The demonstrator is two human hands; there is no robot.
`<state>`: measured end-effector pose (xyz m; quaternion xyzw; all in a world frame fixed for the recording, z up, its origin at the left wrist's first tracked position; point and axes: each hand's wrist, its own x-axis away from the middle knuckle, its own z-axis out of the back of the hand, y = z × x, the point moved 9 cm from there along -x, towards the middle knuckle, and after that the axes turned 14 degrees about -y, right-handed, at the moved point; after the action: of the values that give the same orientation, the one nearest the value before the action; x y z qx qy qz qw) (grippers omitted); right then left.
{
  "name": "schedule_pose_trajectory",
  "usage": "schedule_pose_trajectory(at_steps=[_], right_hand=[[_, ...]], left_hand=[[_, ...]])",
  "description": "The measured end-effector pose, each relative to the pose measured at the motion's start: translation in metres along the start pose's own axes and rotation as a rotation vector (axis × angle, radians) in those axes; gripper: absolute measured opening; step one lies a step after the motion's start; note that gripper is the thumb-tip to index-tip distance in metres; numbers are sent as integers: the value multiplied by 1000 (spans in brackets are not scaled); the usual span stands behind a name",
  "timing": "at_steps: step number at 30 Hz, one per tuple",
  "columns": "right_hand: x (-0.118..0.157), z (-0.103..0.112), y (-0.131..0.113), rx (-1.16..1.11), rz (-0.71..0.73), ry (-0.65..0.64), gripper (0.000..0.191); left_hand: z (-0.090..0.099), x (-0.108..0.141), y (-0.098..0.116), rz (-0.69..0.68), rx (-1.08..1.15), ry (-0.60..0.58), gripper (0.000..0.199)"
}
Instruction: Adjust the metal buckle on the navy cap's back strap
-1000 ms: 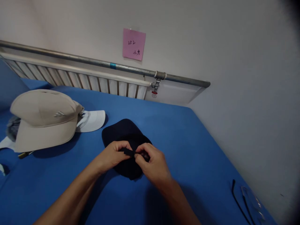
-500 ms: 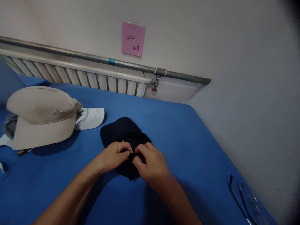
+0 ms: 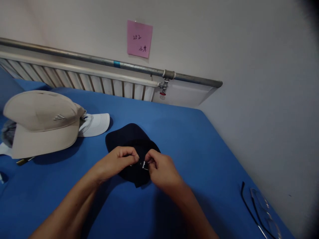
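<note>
A dark navy baseball cap (image 3: pixel 124 135) lies on the blue table, its brim pointing up and left and its opening toward me. Both of my hands work at the cap's back strap. My left hand (image 3: pixel 116 165) pinches with thumb and forefinger at the left part of the strap; the dark cloth there is hard to make out. My right hand (image 3: pixel 163 168) has its fingers closed at the right part, by a small silvery metal buckle (image 3: pixel 144 165). A narrow gap separates the fingertips of the two hands.
At left, a beige cap (image 3: pixel 46 116) rests over a white cap (image 3: pixel 98 124) and a grey furry item (image 3: pixel 9 132). Eyeglasses (image 3: pixel 260 209) lie at the table's right edge. Behind the table are a radiator (image 3: pixel 94 81), a metal pipe (image 3: pixel 82 58) and a pink note (image 3: pixel 139 39).
My hands have drawn slightly apart over the strap, and the silvery buckle now shows between them. The whole view has shifted a little.
</note>
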<state>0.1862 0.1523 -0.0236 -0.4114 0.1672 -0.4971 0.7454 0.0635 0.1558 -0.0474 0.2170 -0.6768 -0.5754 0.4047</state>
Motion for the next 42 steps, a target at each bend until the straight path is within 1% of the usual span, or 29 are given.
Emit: schedule_pose_trajectory(at_steps=[3, 5, 8, 10, 12, 15, 17, 19, 23, 25, 26, 28, 31, 33, 35, 37, 40, 42], right_hand=[[1, 4, -2, -136, 44, -21, 24], [2, 7, -2, -215, 62, -12, 26], [2, 10, 4, -336, 28, -10, 29], [2, 9, 6, -384, 8, -22, 31], [1, 7, 5, -399, 22, -37, 30], [0, 5, -2, -385, 86, -43, 27], [-1, 5, -3, -370, 119, -34, 25], [-3, 6, 1, -322, 122, -2, 25], [-4, 17, 18, -99, 27, 109, 25], [-3, 25, 26, -62, -34, 169, 22], [-3, 29, 28, -97, -53, 197, 21], [0, 37, 31, -264, -50, 257, 20], [3, 44, 29, -555, 10, 321, 23], [6, 46, 25, -673, 44, 343, 26], [7, 45, 21, -754, 65, 334, 31], [6, 42, 17, -818, 96, 292, 34], [4, 36, 12, -876, 134, 224, 30], [3, 35, 11, -886, 141, 207, 31]], left_hand=[[11, 4, 3, -40, 113, 57, 15], [15, 5, 2, -53, 195, 55, 15], [14, 5, -2, -33, 235, -15, 15], [10, 4, -6, 14, 211, -74, 20], [8, 4, -7, 33, 174, -98, 22], [9, 3, -4, -13, 169, -67, 17], [9, 3, -3, -40, 223, -51, 15], [8, 3, -4, -56, 315, -49, 15], [16, 10, -5, -100, 458, 2, 18], [21, 13, -5, -127, 479, 13, 19], [23, 13, -5, -137, 487, 14, 19], [26, 13, -5, -159, 500, 12, 21], [29, 11, -4, -213, 514, 8, 24], [29, 10, -2, -248, 513, -4, 26], [29, 9, -1, -264, 510, -19, 27], [30, 8, -2, -269, 513, -23, 27], [31, 7, -4, -261, 536, -19, 27], [30, 7, -5, -251, 548, -22, 27]])
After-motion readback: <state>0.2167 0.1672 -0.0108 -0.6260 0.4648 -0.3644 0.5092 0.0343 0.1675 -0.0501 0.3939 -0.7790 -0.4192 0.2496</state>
